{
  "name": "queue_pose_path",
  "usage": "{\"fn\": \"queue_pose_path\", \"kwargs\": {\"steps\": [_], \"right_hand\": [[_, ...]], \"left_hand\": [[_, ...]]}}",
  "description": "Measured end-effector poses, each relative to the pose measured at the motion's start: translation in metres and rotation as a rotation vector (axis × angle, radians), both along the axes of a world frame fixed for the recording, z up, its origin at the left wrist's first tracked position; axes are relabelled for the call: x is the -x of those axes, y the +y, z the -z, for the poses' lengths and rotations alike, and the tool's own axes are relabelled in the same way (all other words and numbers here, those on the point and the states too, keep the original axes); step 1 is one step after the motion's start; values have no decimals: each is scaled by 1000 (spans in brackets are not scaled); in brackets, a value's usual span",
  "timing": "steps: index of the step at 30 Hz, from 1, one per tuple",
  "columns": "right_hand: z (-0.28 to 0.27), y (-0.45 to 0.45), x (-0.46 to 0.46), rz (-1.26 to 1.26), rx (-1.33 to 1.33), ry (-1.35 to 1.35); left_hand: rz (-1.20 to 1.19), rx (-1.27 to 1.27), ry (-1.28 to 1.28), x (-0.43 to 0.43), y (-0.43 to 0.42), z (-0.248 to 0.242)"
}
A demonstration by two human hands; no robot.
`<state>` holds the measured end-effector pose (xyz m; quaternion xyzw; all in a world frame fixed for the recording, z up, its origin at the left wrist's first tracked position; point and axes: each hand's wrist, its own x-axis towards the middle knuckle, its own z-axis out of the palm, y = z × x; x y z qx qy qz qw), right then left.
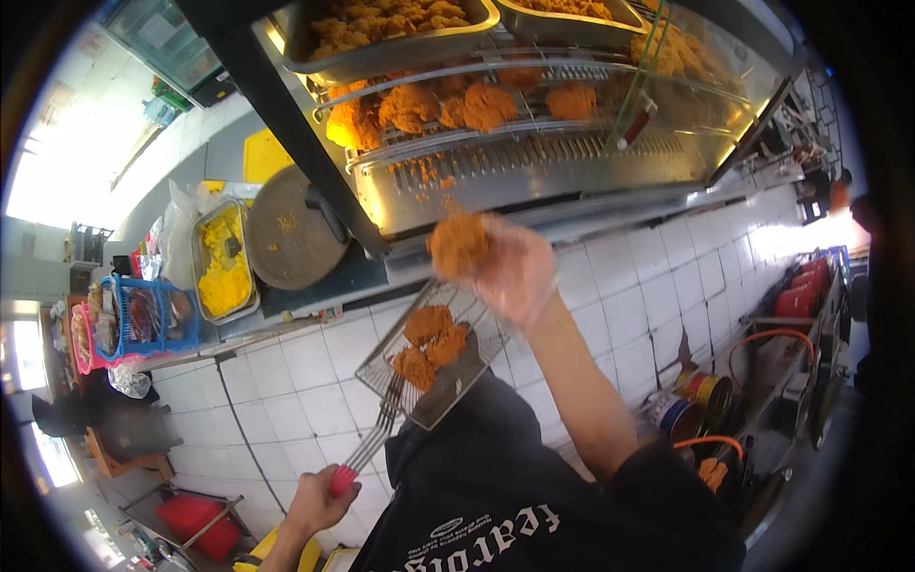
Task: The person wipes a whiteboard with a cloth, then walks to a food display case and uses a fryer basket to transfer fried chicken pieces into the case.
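My left hand (pixel 314 500) grips the pink end of a wire frying basket's handle (pixel 364 447). The basket's wire mesh (pixel 490 325) reaches away from me, tilted, in front of my body. Several pieces of breaded fried chicken (pixel 429 343) lie in it. Above the basket's far end, my right hand (pixel 518 272) holds another piece of fried chicken (pixel 460 247), both blurred. That piece is near the front edge of a lit glass food display case (pixel 457 189). Inside the case, more fried chicken (pixel 490 106) rests on a wire rack (pixel 529 129).
Metal trays (pixel 400 46) of fried food stand higher in the case. On the counter to the left are a round lid (pixel 293 229), a tray of yellow food (pixel 225 264) and a blue plastic basket (pixel 154 314). Tins (pixel 686 407) and an orange hose (pixel 772 336) are at right.
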<state>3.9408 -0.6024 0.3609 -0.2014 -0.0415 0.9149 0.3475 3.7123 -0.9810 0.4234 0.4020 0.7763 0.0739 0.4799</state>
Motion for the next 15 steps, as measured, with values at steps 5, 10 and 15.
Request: {"fn": "queue_pose_path", "kwargs": {"steps": [5,10,15], "right_hand": [[2,57,40,381,-35,-76],[14,89,64,480,-99,8],[35,107,72,468,-141,182]], "left_hand": [[-70,85,-14,-6,3,-2],[-140,204,-5,-10,7,-5],[-101,125,7,-13,7,-7]]}}
